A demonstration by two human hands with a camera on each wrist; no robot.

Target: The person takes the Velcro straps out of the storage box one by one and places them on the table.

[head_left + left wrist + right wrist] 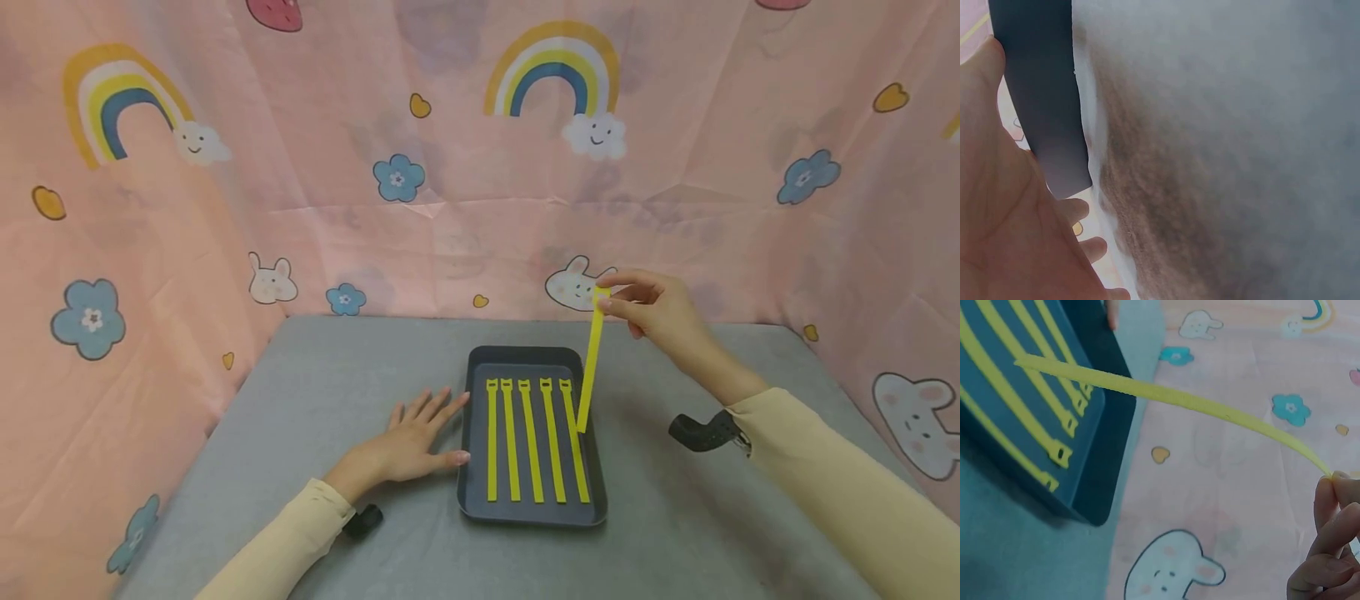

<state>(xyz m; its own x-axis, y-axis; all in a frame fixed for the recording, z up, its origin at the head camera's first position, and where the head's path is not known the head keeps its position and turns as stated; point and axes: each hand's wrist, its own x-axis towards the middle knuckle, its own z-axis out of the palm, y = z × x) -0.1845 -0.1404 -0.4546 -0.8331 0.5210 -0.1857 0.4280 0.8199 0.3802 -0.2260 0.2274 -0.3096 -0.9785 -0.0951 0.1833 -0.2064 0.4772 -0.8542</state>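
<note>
A dark grey rectangular tray (525, 517) sits on the table with several yellow cable ties (528, 442) laid side by side in it, their slotted heads toward the far end. My right hand (660, 317) pinches another yellow cable tie (591, 367) by its head between thumb and fingertips. That tie hangs down over the tray's right edge, and in the right wrist view it bows slightly. My left hand (408, 442) lies spread beside the tray, thumb and fingertips at its left wall. In the left wrist view, the left palm (1010, 206) shows next to the tray's side (1047, 94).
A grey cloth (360, 358) covers the table. Pink printed fabric (450, 250) hangs behind it and along both sides. Black wrist devices (705, 433) stick out near both sleeves.
</note>
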